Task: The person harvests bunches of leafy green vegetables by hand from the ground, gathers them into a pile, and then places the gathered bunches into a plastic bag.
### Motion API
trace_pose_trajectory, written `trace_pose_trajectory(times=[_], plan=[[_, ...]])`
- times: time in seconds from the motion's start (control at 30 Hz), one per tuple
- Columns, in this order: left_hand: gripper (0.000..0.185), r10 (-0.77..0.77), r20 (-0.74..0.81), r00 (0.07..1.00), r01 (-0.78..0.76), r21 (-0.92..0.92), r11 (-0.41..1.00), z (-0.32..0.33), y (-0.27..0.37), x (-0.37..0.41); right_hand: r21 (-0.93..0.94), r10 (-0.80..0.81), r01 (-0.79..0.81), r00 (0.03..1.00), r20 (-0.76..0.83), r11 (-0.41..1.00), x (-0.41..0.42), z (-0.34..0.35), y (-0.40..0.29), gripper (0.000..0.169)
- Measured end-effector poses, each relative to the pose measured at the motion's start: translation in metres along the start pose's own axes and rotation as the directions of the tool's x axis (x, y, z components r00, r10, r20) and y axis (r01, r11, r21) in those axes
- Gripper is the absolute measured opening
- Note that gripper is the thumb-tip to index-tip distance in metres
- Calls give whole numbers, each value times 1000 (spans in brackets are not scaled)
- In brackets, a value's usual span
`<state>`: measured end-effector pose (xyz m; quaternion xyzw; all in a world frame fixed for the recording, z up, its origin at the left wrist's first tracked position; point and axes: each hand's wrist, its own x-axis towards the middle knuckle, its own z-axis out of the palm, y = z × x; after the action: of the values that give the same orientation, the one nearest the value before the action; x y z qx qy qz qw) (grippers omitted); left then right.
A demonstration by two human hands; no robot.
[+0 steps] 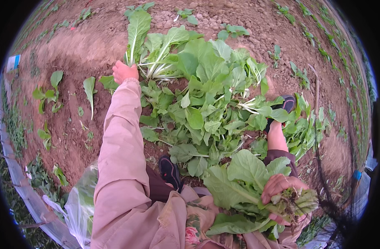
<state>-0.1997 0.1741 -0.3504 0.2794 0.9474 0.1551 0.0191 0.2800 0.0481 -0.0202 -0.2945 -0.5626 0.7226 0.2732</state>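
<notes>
My left hand (pixel 125 72) is stretched out ahead, its fingers closed around the base of a leafy green plant (pixel 139 32) with a pale midrib. Close to my body, my right hand (pixel 281 188) grips a bunch of leafy greens (pixel 239 183); its root end (pixel 291 202), with soil and wilted leaves, faces right. Between my feet and beyond spreads a large heap of pulled leafy greens (pixel 205 102). Several white-stemmed plants (pixel 165 70) lie at the heap's far side, just right of my left hand. My right palm is partly hidden by the bunch.
My shoes (pixel 169 171) stand beside the heap, the right shoe (pixel 284 105) partly covered by leaves. Another pile of greens (pixel 301 130) lies right of it. A clear plastic bag (pixel 81 202) holding greens sits at my left. Small seedlings (pixel 233 31) grow in the brown soil (pixel 109 37).
</notes>
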Motion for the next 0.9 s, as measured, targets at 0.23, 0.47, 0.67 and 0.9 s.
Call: trace_pose_trajectory(times=[0.23, 0.47, 0.67, 0.9], plan=[[49, 12, 99, 995, -12, -2, 1000, 0, -18, 27, -120, 131, -180, 933, -335, 976, -17, 11, -9, 53], [29, 602, -114, 790, -555, -550, 624, -141, 29, -4, -340, 122, -189, 970, -208, 921, -23, 10, -9, 45], [25, 937, 96, 336, -541, -795, 275, -268, 77, -156, -723, -213, 149, 977, 2, 675, 15, 15, -2, 34], [23, 913, 383, 140, -343, -846, 408, -279, 72, -257, -448, 341, -294, 940, 27, 844, 1, 9, 12, 49]])
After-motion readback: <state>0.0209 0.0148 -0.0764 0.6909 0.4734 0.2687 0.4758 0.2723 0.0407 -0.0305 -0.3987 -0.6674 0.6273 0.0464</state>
